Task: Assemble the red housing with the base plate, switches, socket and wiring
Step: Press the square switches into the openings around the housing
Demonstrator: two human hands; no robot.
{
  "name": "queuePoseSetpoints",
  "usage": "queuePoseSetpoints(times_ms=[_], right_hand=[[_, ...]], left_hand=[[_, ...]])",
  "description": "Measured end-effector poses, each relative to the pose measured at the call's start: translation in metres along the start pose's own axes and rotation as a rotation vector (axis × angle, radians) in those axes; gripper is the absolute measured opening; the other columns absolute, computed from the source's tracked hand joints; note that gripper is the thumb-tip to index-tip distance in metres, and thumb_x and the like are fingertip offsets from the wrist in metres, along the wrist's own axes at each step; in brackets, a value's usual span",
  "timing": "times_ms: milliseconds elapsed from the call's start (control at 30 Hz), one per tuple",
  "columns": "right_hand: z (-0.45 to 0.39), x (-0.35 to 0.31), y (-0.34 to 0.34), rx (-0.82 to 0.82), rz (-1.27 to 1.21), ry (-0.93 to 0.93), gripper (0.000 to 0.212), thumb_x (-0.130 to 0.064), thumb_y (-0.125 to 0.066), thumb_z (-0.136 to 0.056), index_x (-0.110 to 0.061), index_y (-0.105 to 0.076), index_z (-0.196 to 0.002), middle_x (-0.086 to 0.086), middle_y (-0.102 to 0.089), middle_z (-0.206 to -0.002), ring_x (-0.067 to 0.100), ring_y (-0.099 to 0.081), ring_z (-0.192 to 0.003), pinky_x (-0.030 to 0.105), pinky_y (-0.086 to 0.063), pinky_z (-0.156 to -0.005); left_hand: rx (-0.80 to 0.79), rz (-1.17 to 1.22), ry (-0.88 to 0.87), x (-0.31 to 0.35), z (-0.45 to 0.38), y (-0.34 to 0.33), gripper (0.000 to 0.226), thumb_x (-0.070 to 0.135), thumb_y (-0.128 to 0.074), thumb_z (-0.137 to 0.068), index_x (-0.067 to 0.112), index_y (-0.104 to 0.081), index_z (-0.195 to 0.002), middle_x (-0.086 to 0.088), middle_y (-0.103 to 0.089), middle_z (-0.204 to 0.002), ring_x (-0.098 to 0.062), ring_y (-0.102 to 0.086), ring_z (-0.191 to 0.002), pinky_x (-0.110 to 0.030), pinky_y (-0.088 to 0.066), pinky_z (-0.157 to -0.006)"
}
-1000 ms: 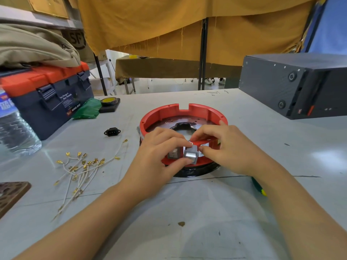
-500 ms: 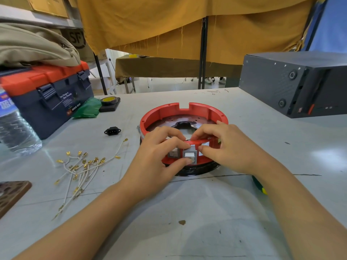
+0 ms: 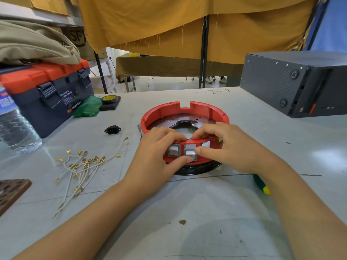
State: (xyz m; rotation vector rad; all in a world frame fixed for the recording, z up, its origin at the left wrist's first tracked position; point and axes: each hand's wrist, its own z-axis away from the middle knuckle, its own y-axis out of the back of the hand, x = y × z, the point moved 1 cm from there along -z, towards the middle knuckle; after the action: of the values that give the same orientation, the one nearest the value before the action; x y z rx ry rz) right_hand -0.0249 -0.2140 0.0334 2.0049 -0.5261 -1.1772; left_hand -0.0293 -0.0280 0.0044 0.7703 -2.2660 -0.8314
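red housing [image 3: 185,117] on table [image 3: 206,212], over black base | second switch [image 3: 190,153] pinched by left hand [image 3: 155,152] and right hand [image 3: 229,149], being seated | next: firm push needed; socket [image 3: 112,130], wires [image 3: 80,166] unfitted

Single view only, from a head-worn wide-angle camera looking forward and down across the table [image 3: 187,212]. It sits close above the near edge, facing the far curtain [image 3: 169,21].
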Motion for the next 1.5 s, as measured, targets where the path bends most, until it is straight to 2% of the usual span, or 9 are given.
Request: queuePoseSetpoints(times_ms=[100, 167, 267, 567, 967, 1267, 1500], right_hand=[[-0.0008, 0.0004, 0.0000, -0.007, -0.019, -0.012, 0.012, -0.035, -0.063, -0.084, -0.038, -0.060, -0.096, -0.023, -0.059, -0.092, -0.005, -0.055, -0.091, 0.009, -0.043, -0.070], [-0.0016, 0.0004, -0.0003, -0.014, -0.020, -0.019, 0.013, -0.036, -0.063, -0.085, -0.037, -0.060, -0.097, -0.023, -0.059, -0.093, -0.003, -0.055, -0.091, 0.010, -0.043, -0.071], [-0.0014, 0.0009, -0.0002, -0.018, -0.016, -0.024, 0.013, -0.035, -0.063, -0.085, -0.038, -0.059, -0.096, -0.023, -0.059, -0.093, -0.002, -0.056, -0.091, 0.010, -0.044, -0.071], [-0.0008, -0.0001, 0.0004, -0.026, 0.013, -0.025, 0.015, -0.032, -0.062, -0.086, -0.039, -0.056, -0.097, -0.028, -0.052, -0.090, -0.003, -0.051, -0.091, 0.009, -0.040, -0.069], [-0.0018, -0.0006, -0.0005, -0.007, -0.024, -0.040, 0.010, -0.028, -0.061, -0.089, -0.034, -0.061, -0.096, -0.020, -0.059, -0.091, 0.000, -0.056, -0.089, 0.012, -0.043, -0.068], [-0.0024, -0.0007, -0.0023, 0.042, -0.023, -0.038, 0.009, -0.023, -0.062, -0.089, -0.032, -0.064, -0.092, -0.015, -0.063, -0.089, 0.004, -0.059, -0.087, 0.014, -0.046, -0.070], [-0.0017, 0.0034, -0.0013, 0.026, 0.015, -0.030, 0.012, -0.028, -0.061, -0.089, -0.032, -0.063, -0.100, -0.015, -0.063, -0.095, 0.003, -0.058, -0.092, 0.014, -0.047, -0.074]], left_hand=[[-0.033, 0.069, 0.027, -0.0007, -0.0023, 0.0052, 0.034, 0.044, -0.065, -0.082, 0.023, -0.066, -0.108, 0.012, -0.058, -0.105, -0.005, -0.050, -0.101, -0.023, -0.042, -0.088], [-0.039, 0.127, 0.040, -0.0022, -0.0039, 0.0088, 0.028, 0.038, -0.064, -0.085, 0.024, -0.068, -0.109, 0.014, -0.058, -0.104, 0.000, -0.050, -0.100, -0.024, -0.046, -0.087], [-0.031, 0.136, 0.045, -0.0025, -0.0046, 0.0107, 0.025, 0.026, -0.067, -0.084, 0.022, -0.070, -0.108, 0.015, -0.058, -0.102, -0.001, -0.052, -0.099, -0.028, -0.049, -0.087], [-0.031, 0.174, 0.097, -0.0042, -0.0067, 0.0102, 0.025, 0.024, -0.068, -0.083, 0.023, -0.071, -0.107, 0.016, -0.060, -0.099, 0.001, -0.052, -0.099, -0.024, -0.050, -0.081], [0.006, 0.218, 0.141, 0.0000, -0.0089, 0.0085, 0.018, 0.019, -0.069, -0.082, 0.019, -0.073, -0.100, 0.020, -0.058, -0.091, -0.001, -0.052, -0.092, -0.026, -0.047, -0.080], [0.031, 0.219, 0.152, 0.0023, -0.0095, 0.0062, 0.014, 0.015, -0.069, -0.082, 0.018, -0.073, -0.095, 0.006, -0.061, -0.089, -0.011, -0.054, -0.091, -0.036, -0.051, -0.076], [0.006, 0.205, 0.113, 0.0012, -0.0088, 0.0069, 0.014, 0.017, -0.067, -0.084, 0.018, -0.072, -0.096, 0.008, -0.061, -0.093, -0.012, -0.055, -0.093, -0.035, -0.050, -0.078]])
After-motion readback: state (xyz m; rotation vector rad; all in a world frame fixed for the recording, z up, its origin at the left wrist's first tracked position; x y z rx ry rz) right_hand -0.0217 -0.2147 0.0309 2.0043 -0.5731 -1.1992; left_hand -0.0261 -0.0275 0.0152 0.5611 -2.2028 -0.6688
